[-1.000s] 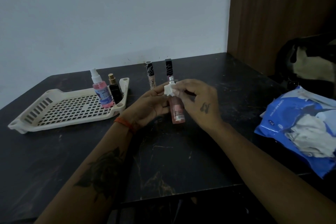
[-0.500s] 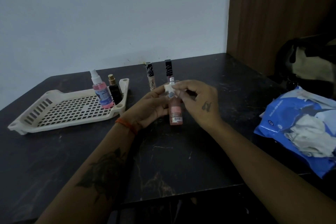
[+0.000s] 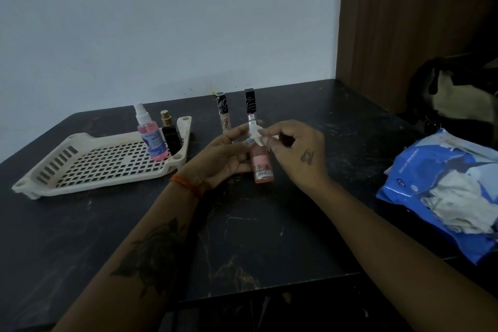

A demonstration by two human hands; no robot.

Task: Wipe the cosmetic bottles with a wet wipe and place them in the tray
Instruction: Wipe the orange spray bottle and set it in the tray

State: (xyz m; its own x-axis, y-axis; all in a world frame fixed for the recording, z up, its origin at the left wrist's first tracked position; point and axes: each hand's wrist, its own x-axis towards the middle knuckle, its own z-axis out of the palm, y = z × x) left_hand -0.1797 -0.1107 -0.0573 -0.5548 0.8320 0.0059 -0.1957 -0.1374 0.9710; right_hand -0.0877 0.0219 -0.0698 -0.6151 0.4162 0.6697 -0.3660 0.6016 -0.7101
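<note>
My left hand [image 3: 219, 155] holds a pink spray bottle [image 3: 261, 167] upright above the black table. My right hand [image 3: 297, 152] pinches a small white wet wipe [image 3: 257, 137] against the bottle's neck, just below its white nozzle. The cream slotted tray [image 3: 89, 170] lies to the left. In its far right corner stand a pink spray bottle [image 3: 152, 136] and a black bottle with a gold cap [image 3: 171, 135]. Two slim tubes with black caps [image 3: 224, 113] [image 3: 250, 101] stand on the table behind my hands.
A blue wet-wipe pack [image 3: 444, 197] with white wipes showing lies at the table's right edge. A dark bag [image 3: 458, 89] sits beyond it by a wooden panel [image 3: 404, 22]. A white wall runs along the table's far edge.
The wipe has stayed at the bottle's neck while my right fingers shifted slightly around it. The bottle sits a little more upright than before.
</note>
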